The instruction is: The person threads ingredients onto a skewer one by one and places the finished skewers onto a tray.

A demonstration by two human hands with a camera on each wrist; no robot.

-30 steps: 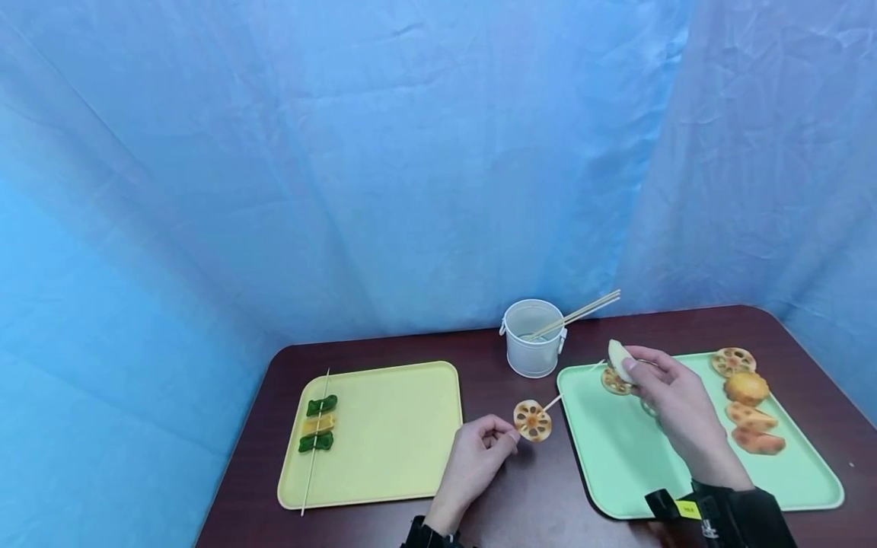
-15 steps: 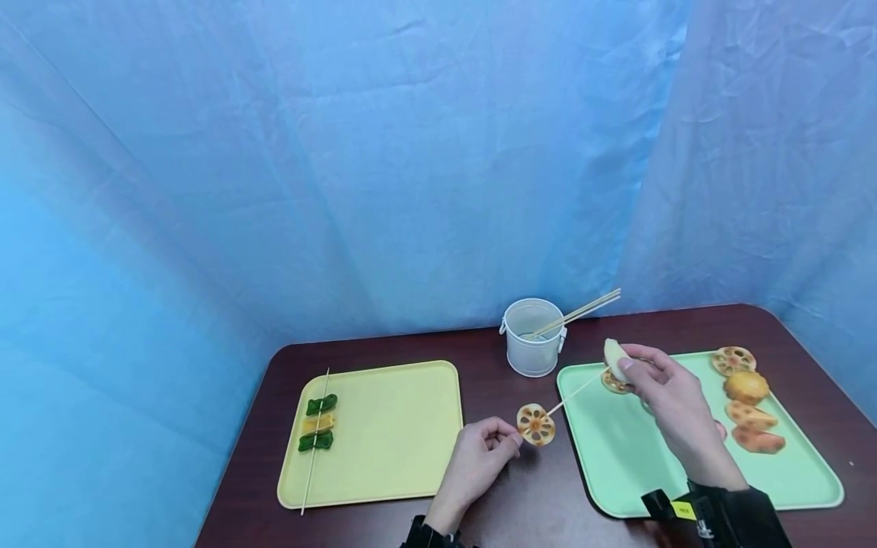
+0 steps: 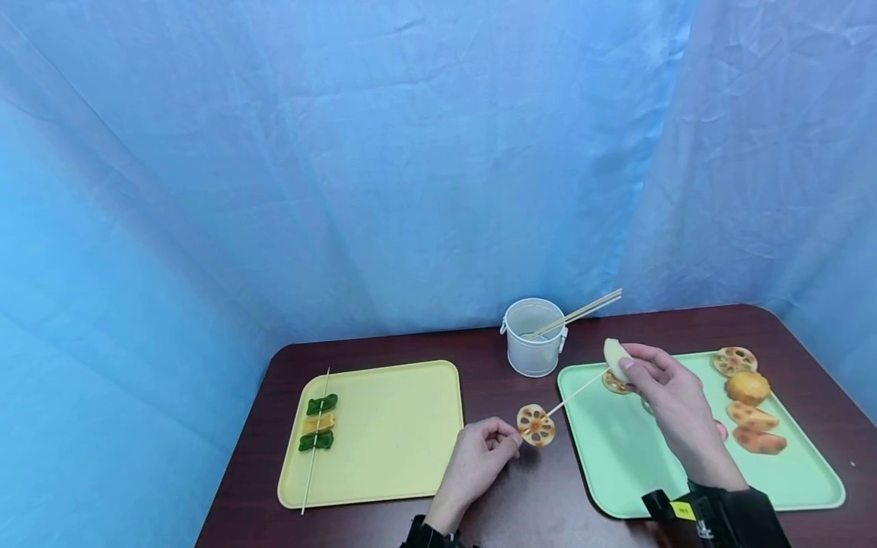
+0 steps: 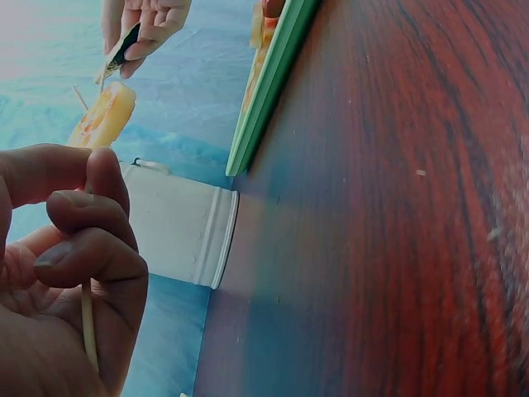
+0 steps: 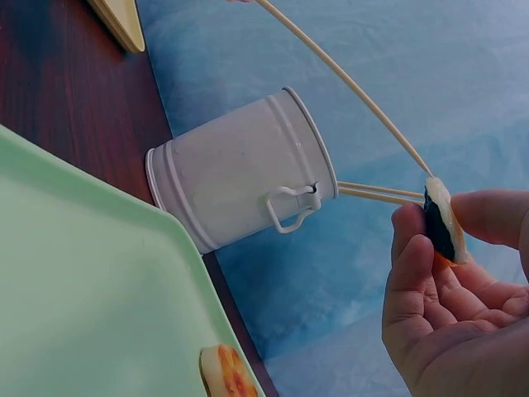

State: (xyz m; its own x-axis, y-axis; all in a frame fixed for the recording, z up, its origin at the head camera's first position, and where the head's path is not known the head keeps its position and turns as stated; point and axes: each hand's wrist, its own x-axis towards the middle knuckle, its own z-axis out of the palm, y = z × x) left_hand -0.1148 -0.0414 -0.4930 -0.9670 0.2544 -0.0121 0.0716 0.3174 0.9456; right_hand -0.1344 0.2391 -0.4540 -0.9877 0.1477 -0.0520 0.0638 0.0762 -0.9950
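In the head view my left hand (image 3: 479, 457) pinches a thin wooden skewer (image 3: 578, 393) just below a browned lotus root slice (image 3: 536, 425) threaded on it. The skewer's lower end runs behind the curled fingers in the left wrist view. Over the green tray (image 3: 596, 457), my right hand (image 3: 674, 411) holds a pale slice with dark skin (image 3: 615, 359) between thumb and fingers. The right wrist view shows the skewer's tip right at the edge of this slice (image 5: 445, 219). Below it, another lotus root slice (image 3: 614, 383) lies on the tray, partly covered.
A white bucket (image 3: 533, 354) with several skewers (image 3: 592, 306) stands at the back. Along the green tray's right side lie a lotus slice (image 3: 735, 361), a round yellow piece (image 3: 747, 387) and browned wedges (image 3: 751, 416). The yellow tray (image 3: 397, 434) bears a skewer with green and yellow pieces (image 3: 318, 423).
My left hand has brought the skewer and lotus slice slightly right and down. My right hand has shifted a little left, and the skewer's tip now meets the pale slice.
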